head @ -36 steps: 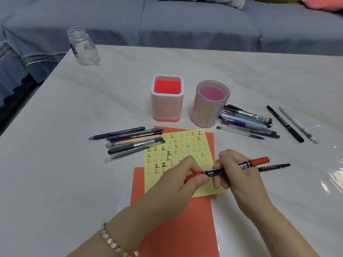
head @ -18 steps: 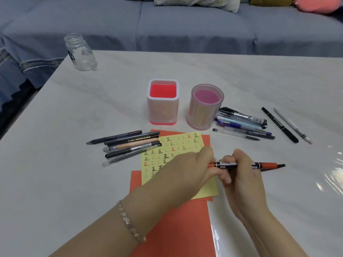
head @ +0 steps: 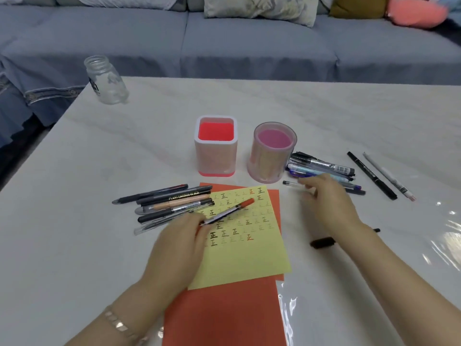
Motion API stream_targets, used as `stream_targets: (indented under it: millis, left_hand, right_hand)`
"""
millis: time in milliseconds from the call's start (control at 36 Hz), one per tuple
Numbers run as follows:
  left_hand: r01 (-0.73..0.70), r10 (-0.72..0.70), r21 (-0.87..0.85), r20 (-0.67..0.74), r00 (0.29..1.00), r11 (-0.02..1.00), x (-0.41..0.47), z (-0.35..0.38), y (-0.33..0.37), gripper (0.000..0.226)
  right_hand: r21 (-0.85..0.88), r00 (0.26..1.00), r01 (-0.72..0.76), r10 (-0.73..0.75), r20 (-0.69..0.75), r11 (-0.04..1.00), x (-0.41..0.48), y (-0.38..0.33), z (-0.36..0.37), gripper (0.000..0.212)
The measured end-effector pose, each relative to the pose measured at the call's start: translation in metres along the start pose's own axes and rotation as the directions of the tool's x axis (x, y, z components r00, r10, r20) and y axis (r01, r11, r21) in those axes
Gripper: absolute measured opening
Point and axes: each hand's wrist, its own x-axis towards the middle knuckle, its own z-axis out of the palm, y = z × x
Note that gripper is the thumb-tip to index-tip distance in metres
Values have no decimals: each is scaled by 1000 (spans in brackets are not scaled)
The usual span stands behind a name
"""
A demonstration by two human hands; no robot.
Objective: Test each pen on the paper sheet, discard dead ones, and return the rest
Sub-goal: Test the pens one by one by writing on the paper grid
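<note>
My left hand [head: 178, 244] pinches a black pen with a red cap [head: 230, 211] by its lower end. The pen slants up to the right over the yellow test sheet [head: 249, 260], which carries rows of small written marks. My right hand [head: 329, 201] is stretched out with relaxed fingers at the right pile of pens [head: 324, 167]. Its fingertips are at a clear pen [head: 290, 183], and no grip shows. A black marker [head: 321, 242] lies on the table, partly under my right forearm. A second pile of pens [head: 169, 203] lies left of the sheet.
A square holder with a red inside [head: 215, 146] and a round pink holder [head: 273, 153] stand behind the sheet. An orange sheet [head: 224, 315] lies underneath. A black pen [head: 371, 176] and a white pen [head: 389, 176] lie at far right. A glass jar [head: 107, 81] stands at the back left corner.
My right hand has let go of the red-capped pen and moved up to the right pile. My left hand now holds that pen alone, swung left over the yellow sheet.
</note>
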Motion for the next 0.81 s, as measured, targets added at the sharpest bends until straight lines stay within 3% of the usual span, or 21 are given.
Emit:
stream_targets:
  millis: [139, 222, 278, 361, 500, 556, 667, 722, 806]
  left_hand:
    - [-61, 92, 275, -99, 991, 959, -5, -5, -41, 35]
    - [-39, 102, 344, -167, 981, 938, -9, -5, -59, 37]
    - [-16, 97, 364, -204, 974, 931, -11, -5, -67, 38]
    - [15, 82, 360, -254, 964, 933, -11, -2, -71, 37]
    - [-11, 90, 265, -290, 953, 964, -8, 7, -49, 39]
    - [-126, 172, 186, -262, 949, 974, -6, 13, -34, 38]
    - [-306, 312, 77, -77, 947, 949, -5, 29, -9, 43]
    - [-318, 319, 73, -1, 948, 945, -5, 38, -2, 48]
    - [-327, 318, 115, 87, 944, 938, -2, 48, 2, 55]
  right_hand:
    - [-204, 999, 45, -49, -18, 978, 23, 15, 17, 23]
    - [-104, 997, -30, 22, -69, 994, 30, 20, 26, 20]
    - [-98, 997, -27, 19, -80, 995, 31, 20, 28, 21]
    - [-304, 988, 126, -148, -51, 944, 27, 19, 28, 21]
    - [-409, 978, 197, -208, 17, 891, 22, 12, 15, 16]
    - [-310, 976, 197, -217, -30, 930, 14, -2, 0, 11]
    - [99, 956, 238, -215, -199, 966, -10, -30, -30, 8]
    - [383, 935, 302, -192, -298, 873, -25, -44, -39, 5]
    - [685, 945, 281, -71, -318, 672, -44, -59, -45, 13]
